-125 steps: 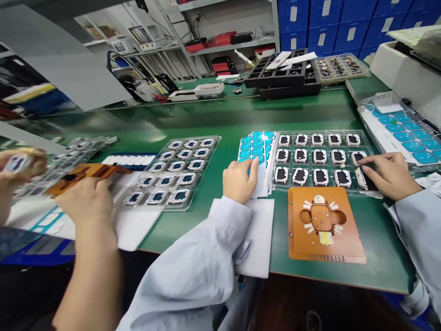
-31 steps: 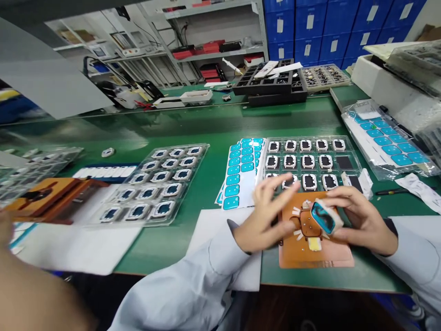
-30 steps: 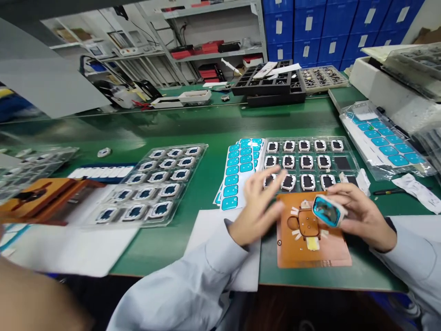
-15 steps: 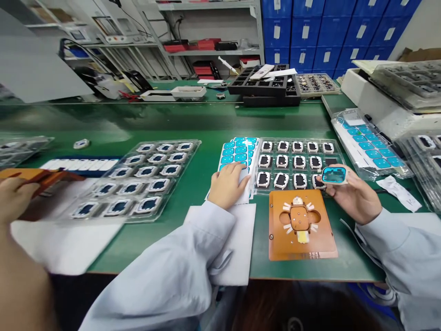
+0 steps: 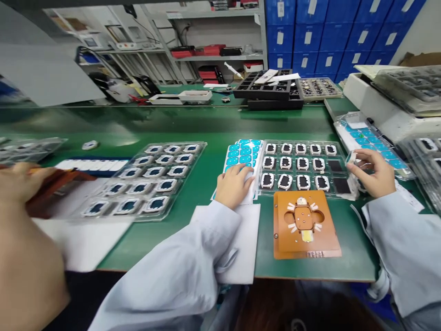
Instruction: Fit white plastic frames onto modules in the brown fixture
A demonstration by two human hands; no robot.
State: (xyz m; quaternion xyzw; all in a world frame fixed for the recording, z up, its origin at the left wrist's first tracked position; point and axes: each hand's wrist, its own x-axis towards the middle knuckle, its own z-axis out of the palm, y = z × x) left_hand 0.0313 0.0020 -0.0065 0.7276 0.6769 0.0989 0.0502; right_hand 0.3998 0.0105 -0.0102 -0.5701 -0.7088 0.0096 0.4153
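My right hand (image 5: 374, 170) pinches a white watch case (image 5: 350, 158) between thumb and fingers, turned on its edge just beyond the right side of a clear tray (image 5: 296, 195). Several white watch cases with dark inner faces sit in that tray's pockets; two pockets at its right end show only dark squares. My left hand (image 5: 234, 186) lies on a stack of sheets with blue stickers (image 5: 239, 154), fingers slightly bent and apart. Between my hands, nearer the table edge, lies an orange fixture plate (image 5: 280, 246) with a raised centre and white tabs.
A co-worker's blurred hand (image 5: 25, 181) is on an orange-brown piece (image 5: 65, 188) at the left. Another case tray (image 5: 188, 172) lies between us. White foam (image 5: 244, 248) lies under my left wrist. Bagged blue stickers (image 5: 375, 142) and stacked trays (image 5: 425, 170) are on the right.
My right hand has moved right and slightly up, and the case in it has turned from showing its blue face to edge-on. My left hand stays on the sticker sheets.
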